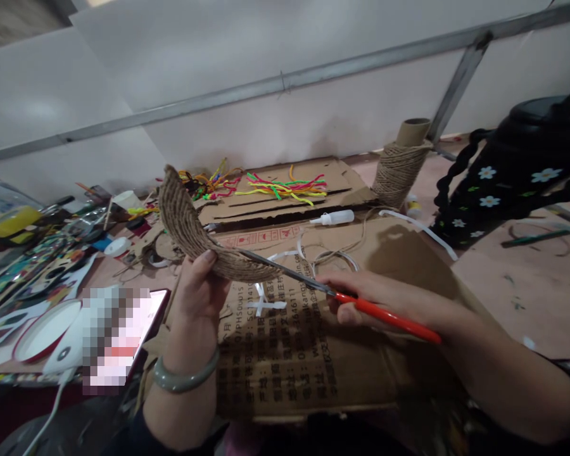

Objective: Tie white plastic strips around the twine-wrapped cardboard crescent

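Observation:
My left hand (202,285) grips a curved, crescent-shaped piece covered in rows of jute twine (185,215), thumb on its near face. Red-handled scissors (384,316) are in my right hand (356,294), fingers closed round the handles. Their metal blades point left and lie against the right-hand end of the twine piece; whether they are cutting cannot be made out. Beneath both hands is a printed cardboard sheet (361,373). White strips (266,304) and a loose loop of twine (337,250) rest on it.
A spool of jute twine (396,171) stands at the back right, near a black flowered bottle (513,171). A small white squeeze bottle (332,218) and colourful cords (285,189) lie behind the hands. To the left are a phone (147,316), a white device and paint pots.

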{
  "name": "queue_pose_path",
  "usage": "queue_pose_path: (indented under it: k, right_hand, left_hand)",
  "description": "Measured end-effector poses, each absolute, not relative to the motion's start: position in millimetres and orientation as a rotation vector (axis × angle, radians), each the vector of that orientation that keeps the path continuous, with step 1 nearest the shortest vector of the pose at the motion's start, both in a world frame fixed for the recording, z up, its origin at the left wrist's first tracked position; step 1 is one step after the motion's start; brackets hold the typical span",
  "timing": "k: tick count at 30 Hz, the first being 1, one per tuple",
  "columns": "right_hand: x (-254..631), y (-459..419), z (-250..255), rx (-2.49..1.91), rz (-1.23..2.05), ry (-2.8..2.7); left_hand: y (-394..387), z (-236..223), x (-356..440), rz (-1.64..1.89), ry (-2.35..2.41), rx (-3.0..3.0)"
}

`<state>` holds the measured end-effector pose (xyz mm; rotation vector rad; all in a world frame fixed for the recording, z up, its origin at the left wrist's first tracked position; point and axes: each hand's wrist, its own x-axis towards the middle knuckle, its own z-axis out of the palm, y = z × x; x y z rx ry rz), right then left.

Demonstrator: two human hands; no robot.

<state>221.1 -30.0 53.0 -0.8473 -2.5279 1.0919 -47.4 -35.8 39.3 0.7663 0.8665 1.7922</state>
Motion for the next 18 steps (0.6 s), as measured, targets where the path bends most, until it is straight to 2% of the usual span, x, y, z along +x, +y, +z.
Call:
queue_pose_path:
  k: [3,9,18]
  right_hand:
    - [217.7,-30.1,48.9,-0.828,1.242,-2.467]
    - [214.5,-29.2,43.6,-0.84,1.27,-2.418]
    - [213.8,-29.7,38.0,-0.873,1.167,-2.434]
  left_hand:
    - [-34.2,36.9,-46.3,1.792,0.886,0.859]
    - [-32.3,35.6,-44.3,1.808,1.017,0.785]
    - [-31.8,36.3,-45.0,1.742,0.971,0.78]
